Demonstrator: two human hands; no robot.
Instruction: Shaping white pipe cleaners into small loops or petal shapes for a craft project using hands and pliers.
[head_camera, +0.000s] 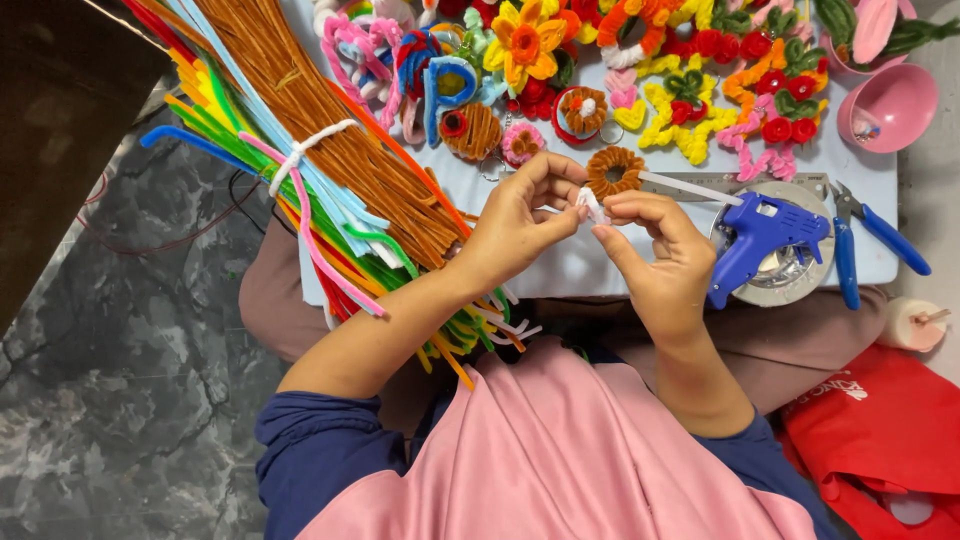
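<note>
From up here I see both hands meeting over the near edge of the desk (560, 270), pinched together on one small white pipe-cleaner piece (592, 205): my left hand (515, 225) grips it between thumb and fingertips from one side, my right hand (655, 250) closes on it from the other, so the piece sits raised just above the desk where both sets of fingers can work it. Just behind it lies a brown fuzzy ring (614, 171), near enough to touch, though I cannot tell whether the white piece is joined to it. A blue glue gun (760, 240) rests on a round metal stand near the right edge, probably to keep its nozzle off the surface, with blue-handled pliers (865, 235) just beside it and a metal ruler (740, 185) behind. A big tied bundle of coloured pipe cleaners (320, 160) slants across the left edge, its ends overhanging my lap. Finished flowers and stars (690, 110) crowd the far edge, cut off by the frame, as is a pink bowl (890, 105); its contents are too small to make out
</note>
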